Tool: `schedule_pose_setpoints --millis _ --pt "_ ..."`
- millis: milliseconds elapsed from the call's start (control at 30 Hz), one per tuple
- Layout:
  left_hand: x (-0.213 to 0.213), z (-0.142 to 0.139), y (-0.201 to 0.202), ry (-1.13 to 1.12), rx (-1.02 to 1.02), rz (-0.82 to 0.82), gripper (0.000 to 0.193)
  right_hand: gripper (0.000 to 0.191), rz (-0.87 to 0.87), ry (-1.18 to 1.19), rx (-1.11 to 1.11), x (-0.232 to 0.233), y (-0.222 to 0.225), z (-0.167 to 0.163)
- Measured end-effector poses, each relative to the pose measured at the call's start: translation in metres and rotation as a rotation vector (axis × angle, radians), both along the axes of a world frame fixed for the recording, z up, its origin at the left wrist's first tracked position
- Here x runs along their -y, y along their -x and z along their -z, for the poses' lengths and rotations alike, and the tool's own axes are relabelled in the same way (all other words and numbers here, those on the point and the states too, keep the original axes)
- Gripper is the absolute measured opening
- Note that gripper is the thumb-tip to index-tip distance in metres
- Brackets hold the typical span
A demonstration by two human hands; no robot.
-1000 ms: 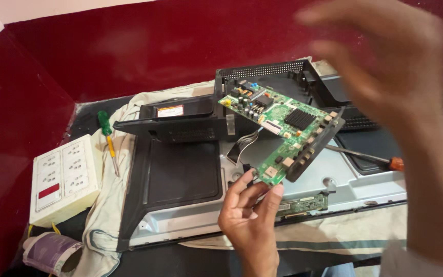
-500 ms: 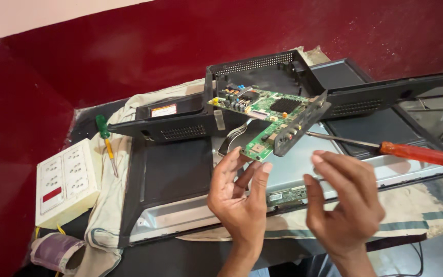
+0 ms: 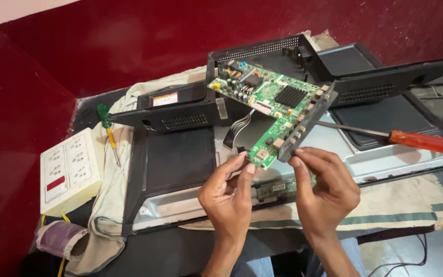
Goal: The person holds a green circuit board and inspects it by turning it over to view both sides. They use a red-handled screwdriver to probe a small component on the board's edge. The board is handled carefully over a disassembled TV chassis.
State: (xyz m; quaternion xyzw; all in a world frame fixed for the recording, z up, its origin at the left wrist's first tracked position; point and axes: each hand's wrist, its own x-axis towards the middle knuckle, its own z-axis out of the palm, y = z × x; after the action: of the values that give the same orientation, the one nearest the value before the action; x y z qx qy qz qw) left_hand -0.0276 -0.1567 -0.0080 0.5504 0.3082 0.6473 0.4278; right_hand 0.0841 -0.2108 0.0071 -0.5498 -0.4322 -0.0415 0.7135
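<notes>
Both hands pinch the green circuit board by its near corner: left hand fingertips on the edge, right hand on its black port bracket. It looks light, stiff and fragile, best gripped by the edges.

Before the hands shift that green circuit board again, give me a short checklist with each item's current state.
1. Left hand on the green circuit board: fingertips at its near corner. Ok.
2. Right hand on the black port bracket along the board's edge: fingertips touching. Ok.
3. Board lifted off the grey metal rear panel: tilted above it. Ok.
4. Flat ribbon cable under the board: whether it is plugged in, cannot tell.
5. Red-handled screwdriver away from both hands: lies on the panel, right. Ok.
6. Green-handled screwdriver: on the cloth, left. Ok.
</notes>
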Motion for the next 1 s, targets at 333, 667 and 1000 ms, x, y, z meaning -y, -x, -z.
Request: schedule_pose_setpoints --millis 333,667,1000 --pt "-0.004 0.022 0.0 0.097 -0.061 0.061 0.033 0.016 -0.267 -0.003 -0.539 -0.022 -0.013 0.043" --pt "-0.018 0.038 -0.019 -0.049 -0.159 -0.004 0.026 0.01 -0.187 0.181 -0.313 -0.035 -0.035 0.045" --pt "-0.044 0.039 -0.014 0.015 -0.173 0.108 0.023 0.016 -0.184 0.174 -0.338 -0.051 -0.039 0.061"
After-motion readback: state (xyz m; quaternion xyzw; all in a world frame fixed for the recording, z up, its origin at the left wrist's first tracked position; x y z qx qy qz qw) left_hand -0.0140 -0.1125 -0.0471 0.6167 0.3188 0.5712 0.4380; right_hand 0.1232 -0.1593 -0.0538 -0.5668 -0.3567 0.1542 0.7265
